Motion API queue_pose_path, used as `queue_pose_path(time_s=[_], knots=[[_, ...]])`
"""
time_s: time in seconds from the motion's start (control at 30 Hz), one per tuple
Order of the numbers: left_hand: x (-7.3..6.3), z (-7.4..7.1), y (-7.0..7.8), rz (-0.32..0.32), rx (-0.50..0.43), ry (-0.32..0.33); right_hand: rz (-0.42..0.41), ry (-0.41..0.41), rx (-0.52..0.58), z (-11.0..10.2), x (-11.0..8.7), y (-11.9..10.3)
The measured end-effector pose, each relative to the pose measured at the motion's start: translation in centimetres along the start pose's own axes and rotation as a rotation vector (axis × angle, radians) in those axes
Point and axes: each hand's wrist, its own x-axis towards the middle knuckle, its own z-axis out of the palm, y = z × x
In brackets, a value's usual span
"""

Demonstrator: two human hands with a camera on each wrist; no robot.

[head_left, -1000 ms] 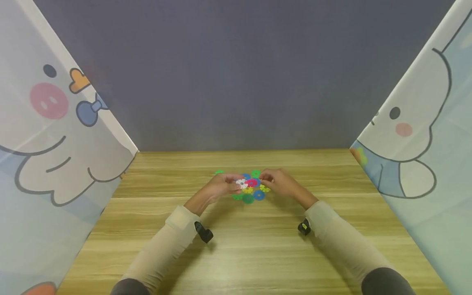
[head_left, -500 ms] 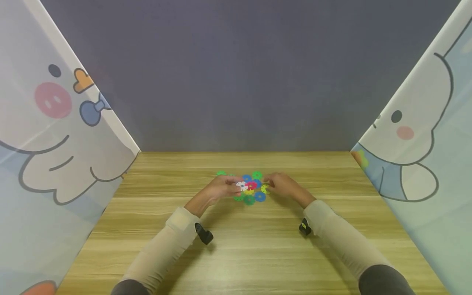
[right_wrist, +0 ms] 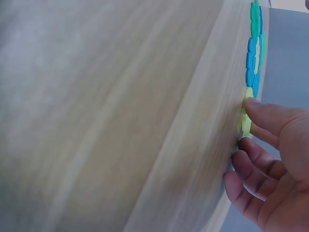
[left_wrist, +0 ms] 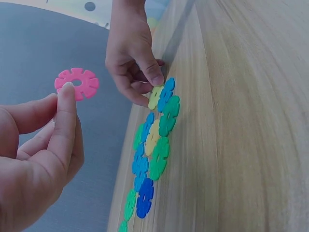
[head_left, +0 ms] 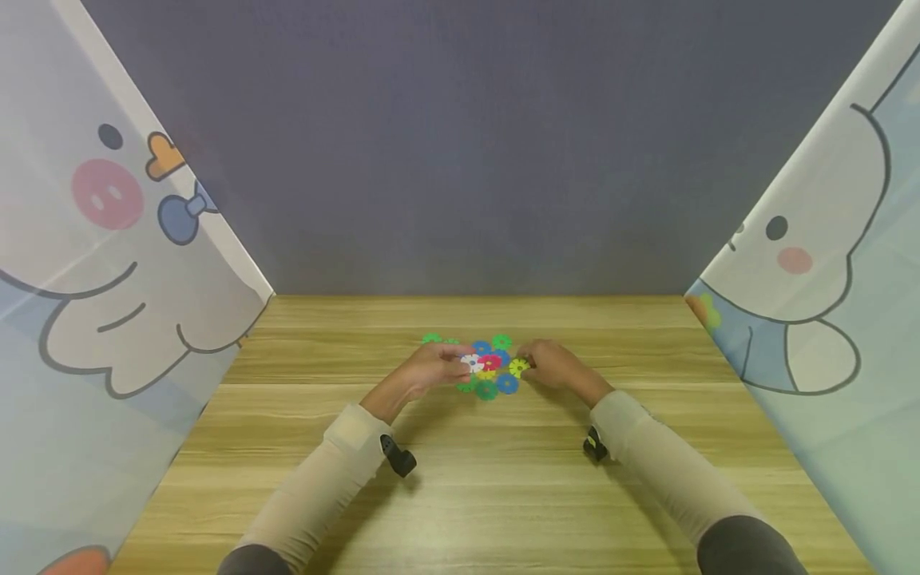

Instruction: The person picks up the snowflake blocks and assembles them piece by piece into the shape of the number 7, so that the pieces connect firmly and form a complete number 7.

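Note:
My left hand (head_left: 427, 369) pinches a white snowflake disc (head_left: 471, 359) raised over the table. Joined beside it is a pink snowflake disc (head_left: 491, 362), which in the left wrist view shows past my fingertips; the white one is hidden there. My right hand (head_left: 557, 369) has thumb and fingers at a yellow snowflake disc (right_wrist: 245, 121) at the right end of the loose discs. That disc sits at the table surface, its edge between thumb and fingers. Several blue, green and yellow discs lie flat between the two hands.
Below the held pair lie a blue disc (head_left: 507, 383) and a green disc (head_left: 486, 390). Another green disc (head_left: 501, 341) lies farther back. The wooden table (head_left: 474, 487) ends at a dark grey panel (head_left: 474, 160); cartoon-printed walls flank it.
My right hand has moved slightly right, away from the pink disc, and has taken hold of the yellow disc. My left hand keeps the white and pink discs, nearly still.

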Motion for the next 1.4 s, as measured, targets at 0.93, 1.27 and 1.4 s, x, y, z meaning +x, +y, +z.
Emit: queue_pose_path(time_s=[0.93,1.27,1.4], knots=[[-0.1,0.1,-0.2,0.005,-0.038,0.000,0.056,0.106,0.182,-0.3,-1.2,0.3],[0.0,0.0,-0.1,-0.003,-0.034,0.002,0.027,0.054,0.435,-1.2,-1.9,-1.0],[0.0,0.1,-0.1,-0.002,-0.040,-0.001,0.045,0.048,0.539,-1.4,-2.1,-1.6]])
